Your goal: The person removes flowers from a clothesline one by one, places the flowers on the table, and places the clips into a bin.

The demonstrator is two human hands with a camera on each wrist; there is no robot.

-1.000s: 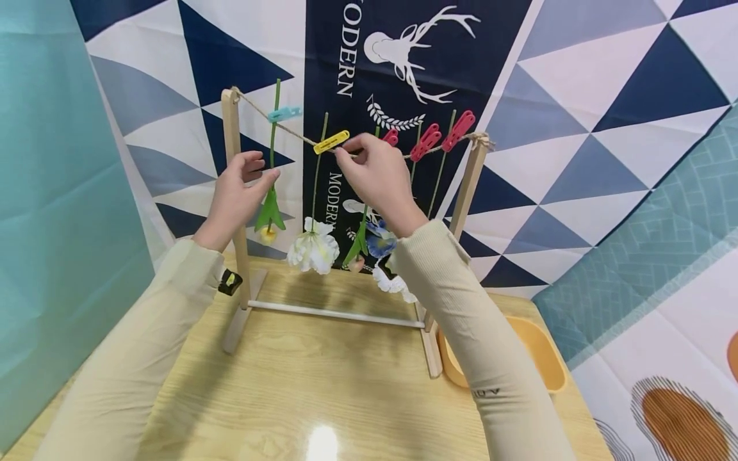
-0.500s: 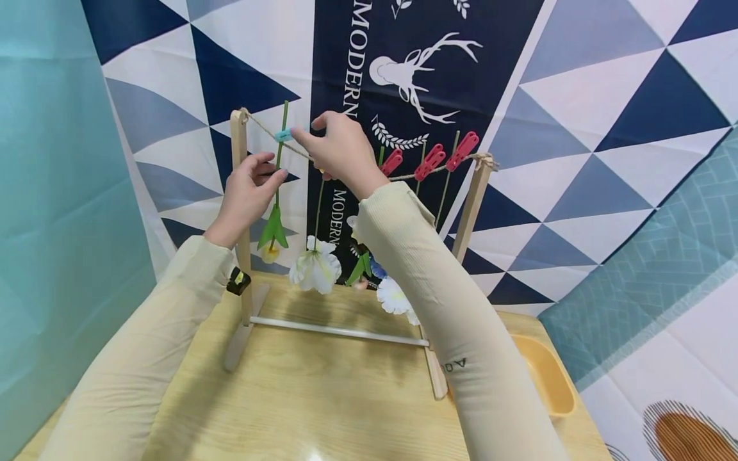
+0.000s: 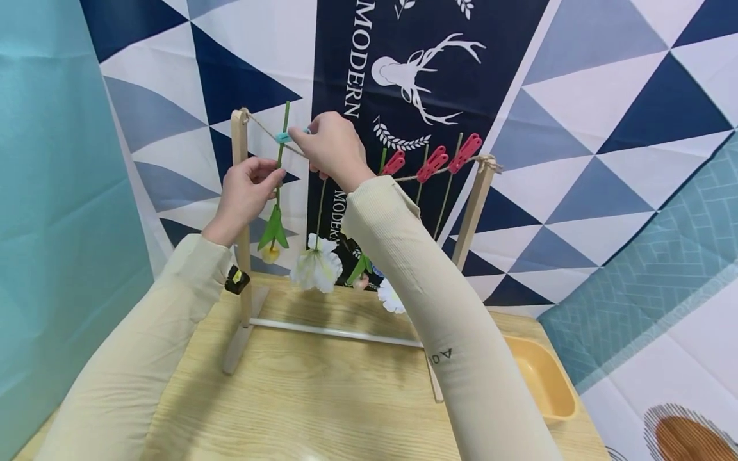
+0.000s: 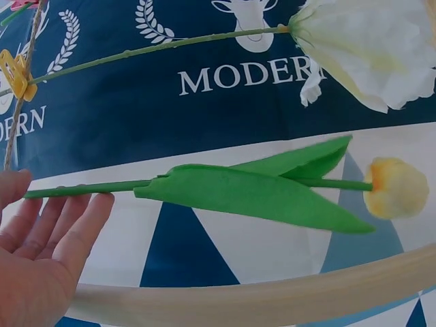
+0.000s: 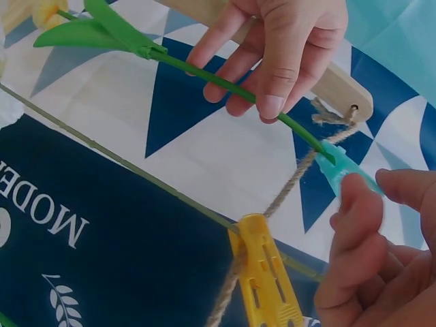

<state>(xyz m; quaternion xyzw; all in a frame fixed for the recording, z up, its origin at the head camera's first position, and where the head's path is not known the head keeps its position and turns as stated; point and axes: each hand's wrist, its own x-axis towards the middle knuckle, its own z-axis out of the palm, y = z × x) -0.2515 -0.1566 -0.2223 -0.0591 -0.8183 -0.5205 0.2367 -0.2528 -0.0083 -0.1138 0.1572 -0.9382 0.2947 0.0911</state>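
Note:
A yellow artificial tulip (image 4: pixel 255 197) with green leaves hangs head down at the left of the twine (image 5: pixel 291 189). My left hand (image 3: pixel 245 197) pinches its green stem between thumb and fingers, below the line. At the top of that stem sits a teal clothespin (image 5: pixel 338 165), clipped where stem and twine cross. My right hand (image 3: pixel 334 148) pinches the clothespin's handle end between thumb and forefinger. Just right of it, a yellow clothespin (image 5: pixel 264 269) holds a white flower (image 3: pixel 317 266) on the twine; in the head view my right hand hides that clothespin.
Several red clothespins (image 3: pixel 432 164) hold more hanging flowers farther right, partly behind my right arm. The twine runs between two wooden posts (image 3: pixel 239 144), joined low by a white rod (image 3: pixel 337 332). An orange-yellow basin (image 3: pixel 544 378) stands at the table's right.
My right hand has moved left from beside the yellow clothespin to the teal one and now grips it. My left hand's fingers have closed on the tulip stem. The head view has tilted upward.

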